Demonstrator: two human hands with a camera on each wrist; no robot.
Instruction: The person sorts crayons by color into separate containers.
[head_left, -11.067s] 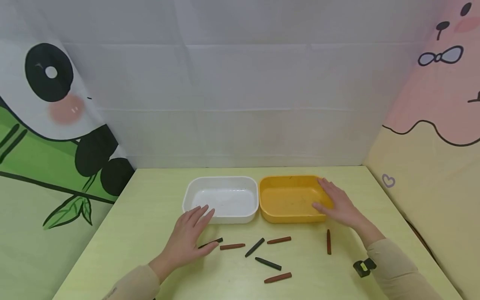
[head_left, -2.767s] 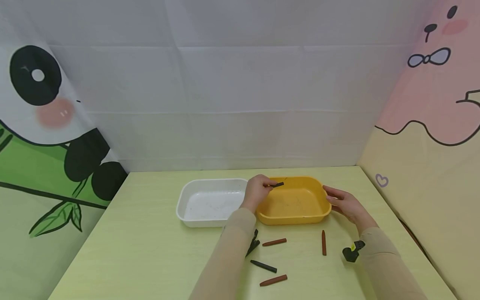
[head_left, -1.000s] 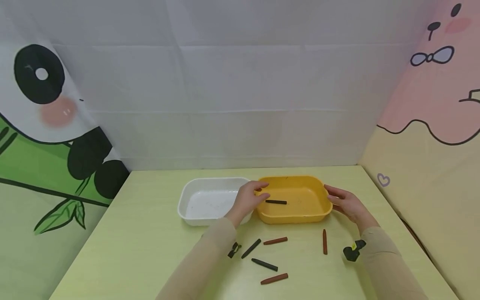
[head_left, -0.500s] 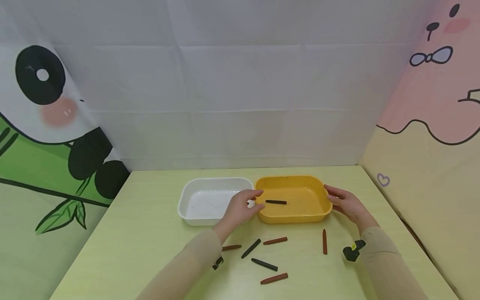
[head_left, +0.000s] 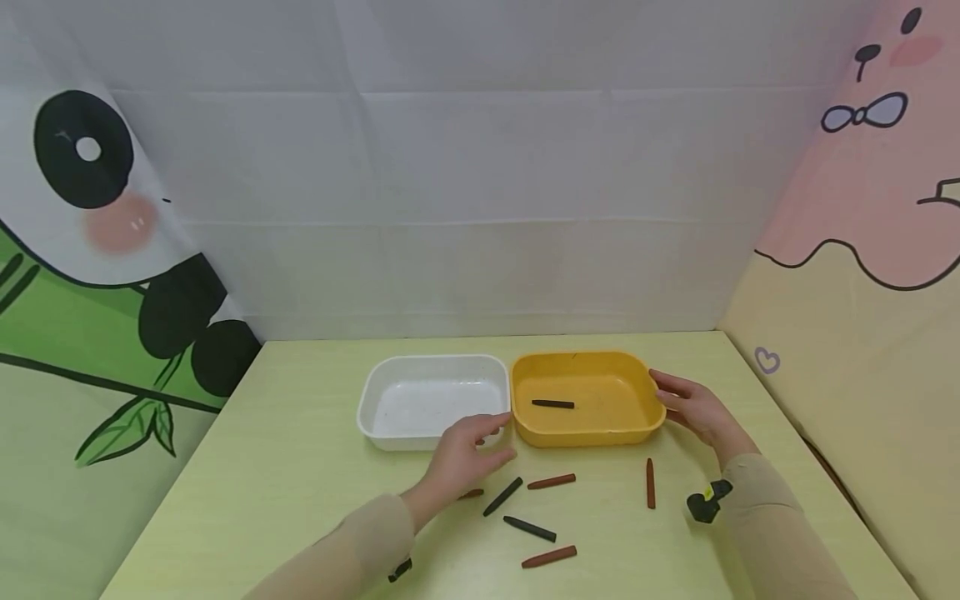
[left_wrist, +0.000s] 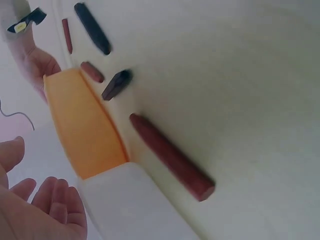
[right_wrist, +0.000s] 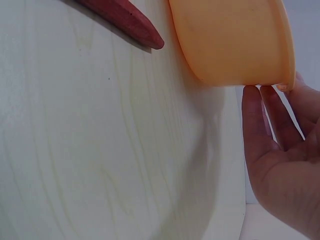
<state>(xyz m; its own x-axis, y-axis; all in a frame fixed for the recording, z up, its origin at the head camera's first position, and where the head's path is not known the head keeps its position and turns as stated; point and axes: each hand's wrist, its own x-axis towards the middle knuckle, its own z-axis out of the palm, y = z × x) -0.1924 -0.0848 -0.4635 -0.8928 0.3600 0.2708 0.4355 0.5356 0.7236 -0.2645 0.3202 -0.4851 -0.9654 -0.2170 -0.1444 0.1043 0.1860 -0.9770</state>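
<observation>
My left hand (head_left: 459,460) hovers in front of the white tray (head_left: 375,437), fingers and thumb apart with nothing between them. Below it, a reddish-brown crayon (left_wrist: 172,157) is partly hidden by the hand in the head view. My right hand (head_left: 693,410) touches the right end of the yellow tray (head_left: 600,437), fingertips against its outer wall and rim. One black crayon (head_left: 552,404) lies inside that tray. On the table before the trays are two black crayons, one slanted (head_left: 502,497) and one nearer the front (head_left: 529,529). Brown crayons (head_left: 551,482) lie around them.
The two trays stand side by side on the pale yellow table (head_left: 300,417). Another brown crayon (head_left: 650,483) points away from me near the right forearm, and one (head_left: 549,557) lies closest to the front. A white cloth wall (head_left: 480,250) rises behind the table.
My left hand has let go of the black crayon, which now lies in the yellow tray, and has drawn back toward the front left. The right hand stays at the tray's end.
</observation>
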